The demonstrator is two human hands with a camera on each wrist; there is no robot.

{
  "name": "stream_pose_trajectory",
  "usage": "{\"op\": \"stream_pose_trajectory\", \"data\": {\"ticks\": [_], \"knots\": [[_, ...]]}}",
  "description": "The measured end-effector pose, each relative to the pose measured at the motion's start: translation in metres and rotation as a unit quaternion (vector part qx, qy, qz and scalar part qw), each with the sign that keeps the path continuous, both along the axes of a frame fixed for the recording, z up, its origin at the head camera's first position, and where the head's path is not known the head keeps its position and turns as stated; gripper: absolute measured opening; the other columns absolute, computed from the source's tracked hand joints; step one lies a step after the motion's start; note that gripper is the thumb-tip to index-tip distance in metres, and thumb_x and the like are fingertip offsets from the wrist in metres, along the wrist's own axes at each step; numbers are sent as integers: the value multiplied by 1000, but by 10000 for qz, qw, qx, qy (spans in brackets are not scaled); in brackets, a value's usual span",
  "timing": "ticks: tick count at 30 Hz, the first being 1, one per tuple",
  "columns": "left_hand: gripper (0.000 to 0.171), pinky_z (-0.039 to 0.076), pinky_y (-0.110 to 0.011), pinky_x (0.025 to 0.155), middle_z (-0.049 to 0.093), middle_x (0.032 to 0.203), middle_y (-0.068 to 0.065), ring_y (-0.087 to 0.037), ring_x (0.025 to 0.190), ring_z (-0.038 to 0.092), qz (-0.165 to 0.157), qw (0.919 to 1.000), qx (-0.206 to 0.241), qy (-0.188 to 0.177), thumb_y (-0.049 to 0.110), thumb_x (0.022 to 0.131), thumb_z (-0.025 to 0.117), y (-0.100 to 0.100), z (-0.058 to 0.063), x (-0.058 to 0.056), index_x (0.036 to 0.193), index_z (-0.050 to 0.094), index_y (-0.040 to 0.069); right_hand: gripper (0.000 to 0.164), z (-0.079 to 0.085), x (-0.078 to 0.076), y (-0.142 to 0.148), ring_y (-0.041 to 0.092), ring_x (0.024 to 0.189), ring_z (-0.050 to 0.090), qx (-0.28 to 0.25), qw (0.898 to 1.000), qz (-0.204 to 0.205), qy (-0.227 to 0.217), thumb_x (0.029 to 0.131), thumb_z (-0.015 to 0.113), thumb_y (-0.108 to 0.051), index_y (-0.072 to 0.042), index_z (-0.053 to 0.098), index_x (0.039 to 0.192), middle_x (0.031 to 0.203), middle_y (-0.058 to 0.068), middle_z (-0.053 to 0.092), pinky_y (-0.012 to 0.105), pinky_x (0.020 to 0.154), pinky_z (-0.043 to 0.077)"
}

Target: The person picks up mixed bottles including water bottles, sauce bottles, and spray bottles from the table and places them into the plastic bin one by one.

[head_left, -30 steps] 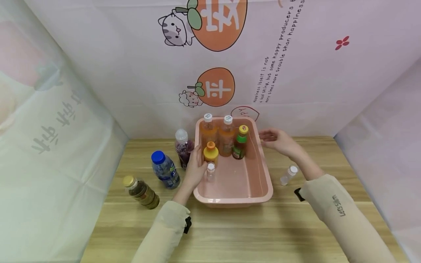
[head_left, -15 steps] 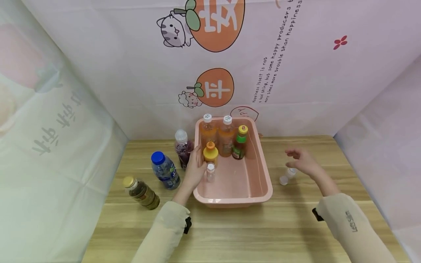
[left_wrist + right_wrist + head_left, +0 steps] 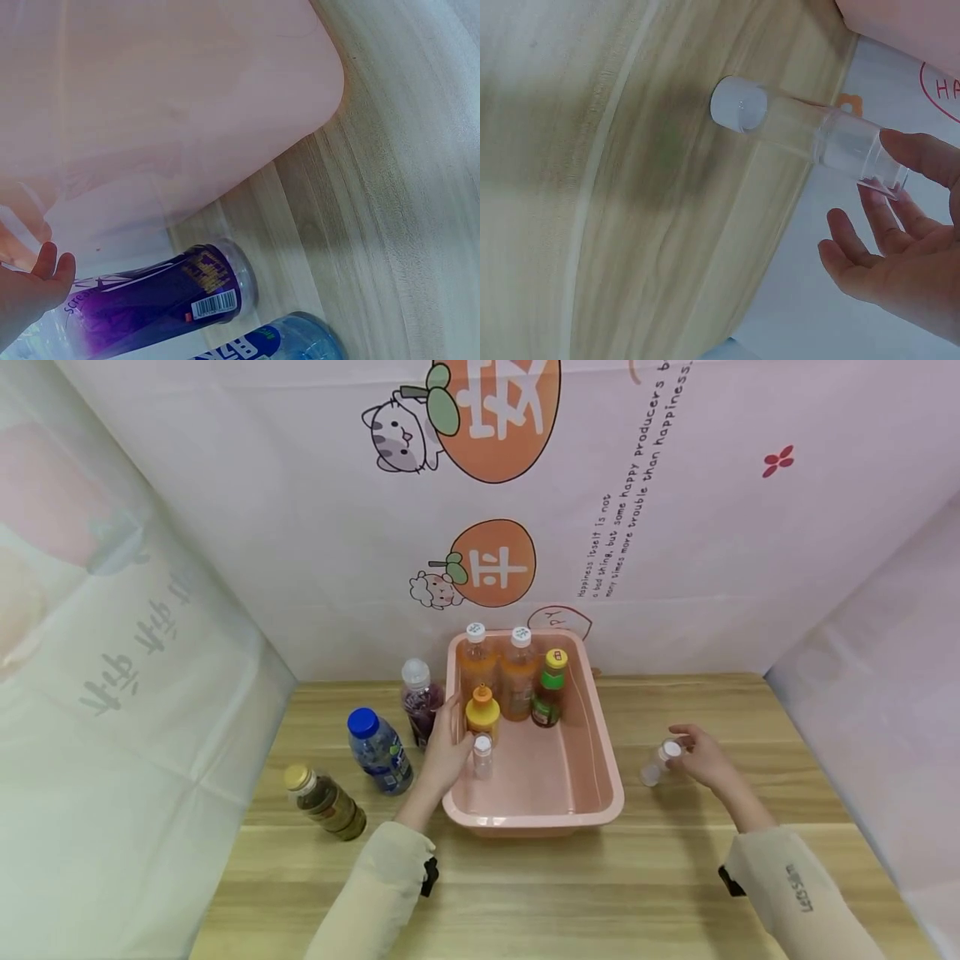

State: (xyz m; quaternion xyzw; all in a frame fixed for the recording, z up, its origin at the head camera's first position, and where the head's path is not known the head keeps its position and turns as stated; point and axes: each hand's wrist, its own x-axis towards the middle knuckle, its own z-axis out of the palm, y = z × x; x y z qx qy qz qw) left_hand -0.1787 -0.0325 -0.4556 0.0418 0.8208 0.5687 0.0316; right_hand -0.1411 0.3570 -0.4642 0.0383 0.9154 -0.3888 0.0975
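A pink plastic tub (image 3: 600, 815) stands in the middle of the table. My left hand (image 3: 444, 758) grips its left rim, thumb inside and fingers outside against the wall. Near that thumb stands a small clear bottle (image 3: 483, 762) with a white cap. Behind it are a yellow squeeze bottle (image 3: 482, 717), two orange drink bottles (image 3: 477, 668) and a sauce bottle (image 3: 547, 702) with a green neck. Right of the tub, my right hand (image 3: 703, 758) pinches the top of a clear cylindrical bottle (image 3: 847, 146) with a white base, which stands on the wood.
Left of the tub stand a purple drink bottle (image 3: 421, 706), a blue-capped bottle (image 3: 381, 752) and a yellow-capped bottle (image 3: 326, 803). Printed white cloth (image 3: 660, 635) hangs behind the wooden table (image 3: 540, 893) and along both sides.
My right hand has left the tub's right side, come right and toward me, and taken hold of the clear bottle's top. The left hand stays on the rim.
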Motion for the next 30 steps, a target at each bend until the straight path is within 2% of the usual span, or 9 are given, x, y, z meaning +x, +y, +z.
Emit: {"op": "stream_pose_trajectory", "data": {"ticks": [2, 7, 9, 15, 19, 22, 24, 27, 30], "knots": [[66, 20, -53, 119, 26, 157, -13, -33, 145, 24, 2, 10000, 25, 11, 0, 89, 52, 0, 0, 0, 149, 28, 13, 66, -2, 1, -1, 50, 107, 51, -8, 10000, -61, 25, 79, 64, 1, 19, 32, 134, 118, 41, 49, 31, 77, 48], [66, 20, -53, 119, 26, 157, -13, -34, 145, 25, -21, 10000, 35, 27, 1, 88, 53, 1, 0, 0, 149, 28, 11, 68, -6, 4, -3, 55, 115, 46, -22, 9999, -152, 37, 81, 64, -1, 17, 29, 136, 125, 42, 45, 46, 88, 50], [66, 20, -53, 119, 26, 157, -13, -34, 145, 24, -36, 10000, 42, 51, 0, 89, 53, 1, -1, 0, 149, 28, 11, 66, -7, 5, -4, 55, 115, 46, 3, 9997, -220, 97, 82, 63, -1, 17, 29, 136, 124, 43, 45, 47, 88, 50], [67, 20, -52, 119, 25, 157, -13, -34, 145, 24, -13, 10000, 6, -26, 1, 89, 52, 1, -2, -1, 150, 27, 12, 66, -4, 6, -5, 55, 115, 49, 110, 9990, -409, 169, 85, 63, -4, 17, 28, 137, 125, 43, 46, 39, 83, 52], [67, 20, -53, 119, 25, 157, -14, -34, 145, 25, 10, 10000, 10, -49, 1, 89, 53, 0, -1, 0, 150, 27, 12, 69, 7, 6, -5, 56, 117, 46, -20, 9987, -496, 96, 89, 60, -9, 16, 23, 141, 129, 42, 42, 39, 83, 52], [66, 20, -53, 119, 24, 158, -14, -34, 145, 24, 9, 10000, 40, -32, 1, 89, 52, -1, -1, 0, 149, 27, 12, 70, 20, 4, -5, 55, 117, 45, -166, 9982, -544, 174, 91, 59, -11, 15, 20, 143, 130, 40, 40, 24, 78, 50], [66, 19, -54, 119, 24, 158, -13, -34, 145, 23, -3, 10000, 64, -11, 1, 89, 52, -1, 0, -1, 149, 27, 12, 70, 30, 2, -7, 50, 113, 47, -358, 9972, -576, 327, 91, 58, -11, 14, 19, 144, 130, 39, 39, 15, 72, 46], [66, 20, -54, 119, 24, 158, -13, -34, 146, 23, -12, 10000, 80, 6, 0, 89, 52, -1, 0, -1, 149, 27, 12, 69, 47, 1, -9, 21, 103, 51, -513, 9944, -668, 641, 92, 58, -11, 11, 19, 145, 127, 31, 41, 7, 67, 43], [66, 20, -53, 119, 24, 158, -12, -34, 145, 24, -9, 10000, 92, 0, 0, 89, 52, -1, 0, -1, 149, 27, 12, 70, 64, 0, -14, -4, 92, 46, -584, 9909, -756, 953, 92, 59, -15, 7, 19, 146, 121, 15, 47, 6, 67, 44]]}}
